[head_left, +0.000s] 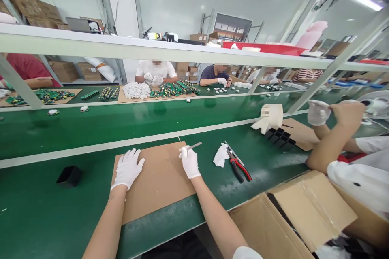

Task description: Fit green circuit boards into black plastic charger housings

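Note:
My left hand, in a white glove, lies flat with fingers stretched on the left part of a brown cardboard sheet. Over the sheet's right edge, my gloved right hand is closed around a slim grey metal tool. The tool's flat end sticks out to the right; its other end is hidden by the fingers, so its exact kind does not show. Right of that hand lie red-and-black pliers, metal tweezers and a crumpled white piece. A black square cup rests left of the sheet.
Cardboard boxes stand at the lower right, beside a co-worker's raised arm. Several black square cups and a cream fan sit at right. Beyond the rail runs a green belt; co-workers sit behind it with circuit boards.

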The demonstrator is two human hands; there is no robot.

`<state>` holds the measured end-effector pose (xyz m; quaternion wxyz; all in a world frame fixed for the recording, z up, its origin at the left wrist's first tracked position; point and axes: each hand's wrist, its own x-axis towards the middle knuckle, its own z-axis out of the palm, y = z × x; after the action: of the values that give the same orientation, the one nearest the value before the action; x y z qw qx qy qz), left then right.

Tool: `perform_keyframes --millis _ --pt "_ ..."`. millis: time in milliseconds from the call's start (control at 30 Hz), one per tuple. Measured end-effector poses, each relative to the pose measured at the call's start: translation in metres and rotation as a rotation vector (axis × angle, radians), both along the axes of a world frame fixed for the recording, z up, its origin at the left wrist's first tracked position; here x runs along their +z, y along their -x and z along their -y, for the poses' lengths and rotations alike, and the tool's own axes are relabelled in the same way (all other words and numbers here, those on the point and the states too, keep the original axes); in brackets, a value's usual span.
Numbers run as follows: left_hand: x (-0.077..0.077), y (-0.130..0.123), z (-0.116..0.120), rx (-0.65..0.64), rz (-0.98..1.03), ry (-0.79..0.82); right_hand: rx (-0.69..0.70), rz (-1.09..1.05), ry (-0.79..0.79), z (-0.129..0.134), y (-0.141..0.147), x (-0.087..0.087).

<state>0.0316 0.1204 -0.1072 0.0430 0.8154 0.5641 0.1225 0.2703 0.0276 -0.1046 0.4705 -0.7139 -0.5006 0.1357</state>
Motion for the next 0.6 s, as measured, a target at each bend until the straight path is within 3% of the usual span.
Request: perform_keyframes --millis 267,433,600 --pt "0.003 0.000 0.002 -0.001 -0.013 0.034 0.217 -0.012 0.033 0.001 0.013 0.002" --pt "0.007 0.000 0.003 -0.008 -0.028 0.063 0.191 0.038 0.032 0.002 0.011 0.003" --pt "0.007 -0.002 0.002 -0.003 -0.043 0.063 0.218 0.134 0.127 0.001 0.011 -0.004"
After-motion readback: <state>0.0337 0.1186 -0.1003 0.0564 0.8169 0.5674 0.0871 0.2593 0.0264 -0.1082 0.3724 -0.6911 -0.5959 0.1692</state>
